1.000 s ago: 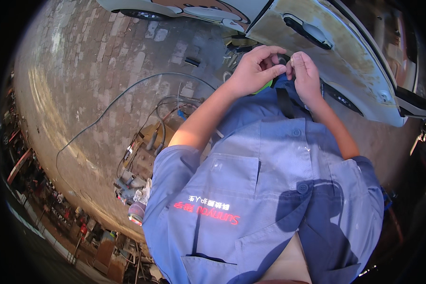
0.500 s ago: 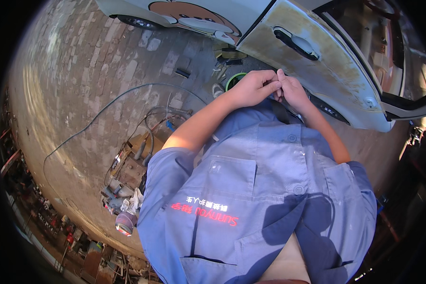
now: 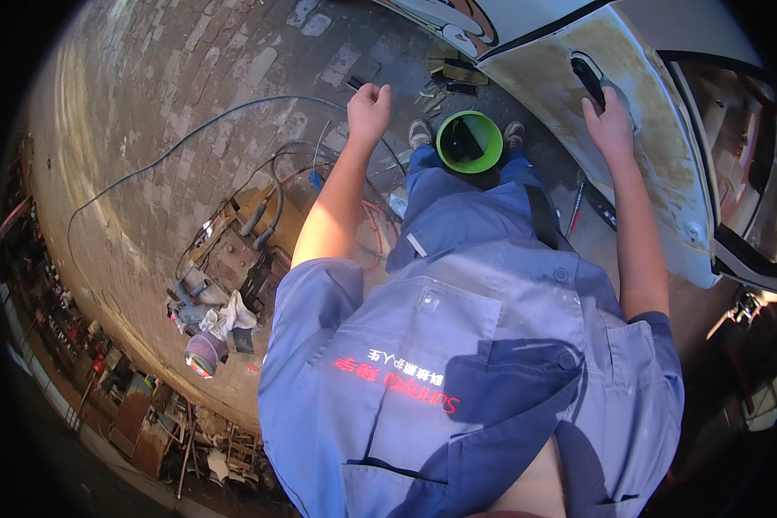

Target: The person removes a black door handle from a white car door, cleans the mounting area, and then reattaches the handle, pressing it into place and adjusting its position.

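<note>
Door handle point(image 3: 586, 76): R hand point(image 3: 610, 129) is overlapping its end, L hand point(image 3: 369, 112) is forming a loose fist (can't tell if either's gripping); you're prob. wanting light pressure.

Hands that meet at the fingers a half-second earlier now part. The left hand point(image 3: 369, 114) swings out over the brick floor point(image 3: 233, 60), its fingers curled; whether they grip anything is unclear. The right hand point(image 3: 611, 129) reaches up to the car door point(image 3: 540, 78), where it covers the lower end of the black door handle point(image 3: 585, 76). With the hands out of the way, the lime-green bucket point(image 3: 492, 142), previously just a sliver of rim, comes into full view, showing a black object point(image 3: 464, 138) inside. The right shoe point(image 3: 514, 133), hidden before, now appears beside it.
</note>
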